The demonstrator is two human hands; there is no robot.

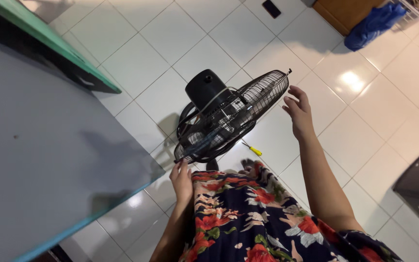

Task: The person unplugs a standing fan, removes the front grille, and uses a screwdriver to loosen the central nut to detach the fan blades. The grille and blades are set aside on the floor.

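Fan (229, 116), black with a wire cage, sat low over the white tile floor (170, 34), just in front of my knees. My left hand (181, 180) touched the cage's bottom rim, fingers curled there. My right hand (298, 112) hung open beside the top rim, fingers spread, not touching. I guessed the round motor end was heavy and the thin wires could bend, so the rim seemed best to hold. A yellow screwdriver (252, 149) lay near. A grey table (49, 160) stood beside me.
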